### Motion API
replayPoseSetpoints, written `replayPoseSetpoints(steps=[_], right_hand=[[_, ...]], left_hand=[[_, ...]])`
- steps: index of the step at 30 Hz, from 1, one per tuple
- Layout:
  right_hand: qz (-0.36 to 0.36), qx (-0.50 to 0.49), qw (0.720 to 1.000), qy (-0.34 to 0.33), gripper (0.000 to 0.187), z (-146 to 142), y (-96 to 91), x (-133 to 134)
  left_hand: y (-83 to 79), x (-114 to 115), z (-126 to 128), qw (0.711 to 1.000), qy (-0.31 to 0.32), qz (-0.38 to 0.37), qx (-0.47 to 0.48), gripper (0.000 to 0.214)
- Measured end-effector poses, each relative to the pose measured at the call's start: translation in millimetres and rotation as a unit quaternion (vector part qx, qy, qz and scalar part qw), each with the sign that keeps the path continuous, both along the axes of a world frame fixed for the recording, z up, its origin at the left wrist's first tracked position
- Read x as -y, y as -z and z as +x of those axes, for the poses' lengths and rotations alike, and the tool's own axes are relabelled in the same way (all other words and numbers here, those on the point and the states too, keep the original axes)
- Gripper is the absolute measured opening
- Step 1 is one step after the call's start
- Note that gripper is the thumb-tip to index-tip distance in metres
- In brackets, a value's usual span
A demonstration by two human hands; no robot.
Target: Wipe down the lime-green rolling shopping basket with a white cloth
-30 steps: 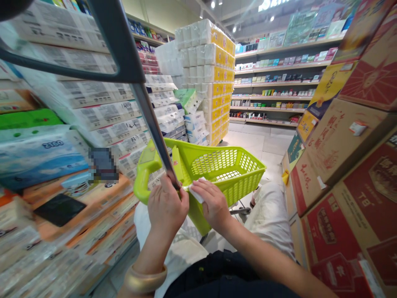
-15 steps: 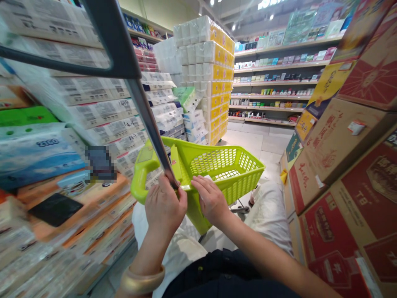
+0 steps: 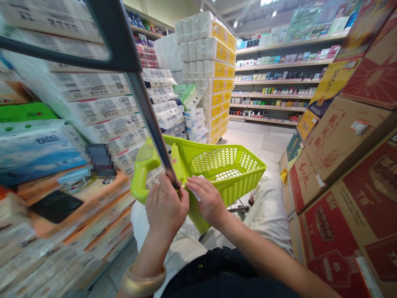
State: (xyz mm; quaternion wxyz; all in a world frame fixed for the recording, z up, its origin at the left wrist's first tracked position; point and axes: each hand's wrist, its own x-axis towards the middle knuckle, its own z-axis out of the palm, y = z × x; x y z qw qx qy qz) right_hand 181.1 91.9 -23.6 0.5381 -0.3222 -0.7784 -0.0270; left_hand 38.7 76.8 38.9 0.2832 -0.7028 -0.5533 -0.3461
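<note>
A lime-green shopping basket with lattice sides stands in front of me. A metal pole with a dark grey looped handle slants down to its near rim. My left hand, a gold bangle on its wrist, is closed around the pole's lower end. Beside it, my right hand lies bent over the basket's near edge, its fingertips close to the pole's foot. A white piece of tissue or cloth shows under the right fingers; most of it is hidden by the hand.
Stacked packs of paper rise on the left, with a blurred-out device and a black flat panel on orange packs. Cardboard cartons wall the right side. Behind stand a tissue tower and stocked shelves.
My right hand has slid slightly left along the rim towards the pole, and more of the white piece shows. The left hand keeps its grip. The view has shifted slightly.
</note>
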Motion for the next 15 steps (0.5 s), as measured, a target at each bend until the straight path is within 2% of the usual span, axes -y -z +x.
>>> replayPoseSetpoints(steps=[3, 8, 12, 15], right_hand=[[0.002, 0.008, 1.0, 0.0, 0.054, 11, 6.0, -5], [-0.026, -0.012, 0.998, 0.062, 0.053, 20, 14.6, -11], [-0.029, -0.021, 0.999, 0.037, 0.048, 3, 4.1, -4], [-0.023, -0.012, 1.0, 0.015, 0.043, 3, 2.1, -4]], left_hand=[[-0.6, 1, -1, 1.0, 0.004, -0.006, 0.002, 0.029], [-0.3, 0, 0, 1.0, -0.004, -0.009, 0.003, 0.033], [-1.4, 1, 0, 1.0, -0.01, -0.026, 0.013, 0.03], [-2.9, 3, -1, 0.999, -0.004, -0.042, 0.024, 0.028]])
